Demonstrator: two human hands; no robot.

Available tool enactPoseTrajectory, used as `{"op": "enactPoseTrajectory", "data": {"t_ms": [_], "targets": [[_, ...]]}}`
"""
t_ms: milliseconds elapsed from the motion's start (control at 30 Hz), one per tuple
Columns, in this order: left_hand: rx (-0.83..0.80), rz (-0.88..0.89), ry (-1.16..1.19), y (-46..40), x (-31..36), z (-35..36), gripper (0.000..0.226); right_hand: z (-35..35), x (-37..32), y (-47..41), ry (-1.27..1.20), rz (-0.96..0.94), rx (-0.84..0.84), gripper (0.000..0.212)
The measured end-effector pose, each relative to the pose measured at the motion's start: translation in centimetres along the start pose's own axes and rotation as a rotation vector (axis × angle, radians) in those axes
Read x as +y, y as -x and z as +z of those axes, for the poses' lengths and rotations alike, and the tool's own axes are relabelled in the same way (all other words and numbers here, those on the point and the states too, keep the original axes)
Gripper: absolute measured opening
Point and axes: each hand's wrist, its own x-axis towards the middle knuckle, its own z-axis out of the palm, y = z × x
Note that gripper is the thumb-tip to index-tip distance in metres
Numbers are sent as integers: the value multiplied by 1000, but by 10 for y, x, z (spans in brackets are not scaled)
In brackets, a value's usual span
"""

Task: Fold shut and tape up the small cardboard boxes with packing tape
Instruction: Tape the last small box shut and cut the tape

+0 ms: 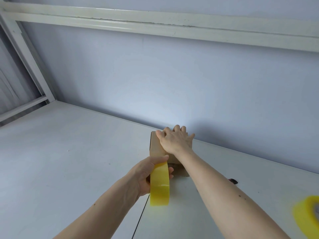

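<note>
Brown cardboard, plain and unprinted: a small box (156,147) standing on the white desk (69,152), close to the pale wall at the desk's far edge. Mostly hidden under the right hand and forearm; only its left side face and a strip of its near lower part visible, with one flap edge showing at about 6 o'clock from the box, near the desk surface. Whether the top flaps lie fully shut: cannot tell, since covered.

Right hand (176,140) laid flat on top of the box, fingers spread and reaching over the far edge toward 12 o'clock, pressing down, not curled round anything.

Translucent yellow packing tape roll (159,184) at 6 o'clock from the box, just beside its near face, held upright on edge above the desk. Left hand (146,173) gripping that roll, thumb over the top at 12 o'clock, fingers wrapped round it from the left. Upper end of the roll right against the box's near lower corner; actual contact not clear.

Second yellow tape roll (308,216), blurred, lying on the desk at 4 o'clock from the box, well apart. Small dark object (233,180) with a red spot on the desk just beyond the right forearm, at 4 o'clock from the box; too small to identify.
</note>
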Motion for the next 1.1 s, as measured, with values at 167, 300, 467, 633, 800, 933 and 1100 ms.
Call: {"op": "enactPoseTrajectory", "data": {"t_ms": [167, 300, 467, 633, 800, 933, 1100], "targets": [[-21, 21, 49, 5, -2, -6, 55, 5, 6, 4, -128, -176, 251, 34], [-57, -25, 73, 11, 0, -13, 70, -9, 12, 11, -171, -249, 151, 37], [-54, -34, 81, 12, 2, -18, 73, -48, 36, 26, 42, -370, -225, 73], [-74, -26, 116, 16, 5, -14, 69, -39, 46, 35, 185, -411, -336, 142], [-70, -17, 115, 19, 6, -13, 70, -9, 50, 42, 173, -447, -141, 143], [-85, -19, 157, 19, 5, -13, 65, -11, 54, 36, 116, -469, -107, 116], [-114, -7, 86, 20, -3, -9, 55, -13, 57, 33, 65, -482, -109, 109]]}}
